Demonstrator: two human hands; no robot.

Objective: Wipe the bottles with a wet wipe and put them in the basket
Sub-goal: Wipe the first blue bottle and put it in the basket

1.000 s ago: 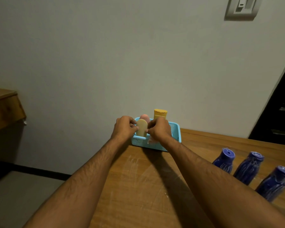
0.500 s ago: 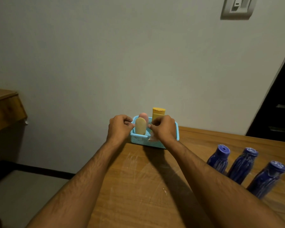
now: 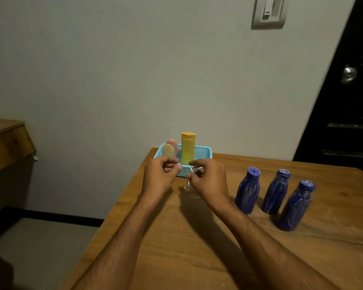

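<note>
A light blue basket (image 3: 204,152) stands at the table's far edge. In it stand a yellow bottle (image 3: 188,149), a beige bottle (image 3: 168,150) and a pink bottle (image 3: 173,143). Three dark blue bottles (image 3: 247,190) (image 3: 276,192) (image 3: 294,207) stand in a row on the table to the right. My right hand (image 3: 210,178) hovers just in front of the basket and pinches a small white wet wipe (image 3: 188,184), which dangles below the fingers. My left hand (image 3: 159,176) hovers beside it with curled fingers, holding nothing.
The wooden table (image 3: 187,237) has its left edge running close under my left arm, with floor beyond. A wall rises right behind the basket. A dark door (image 3: 348,101) is at the right, and a wooden ledge (image 3: 6,141) at the far left.
Both hands have let go of the beige bottle, which now stands in the basket, and pulled back toward me. The view has shifted left, so the blue bottles show more fully.
</note>
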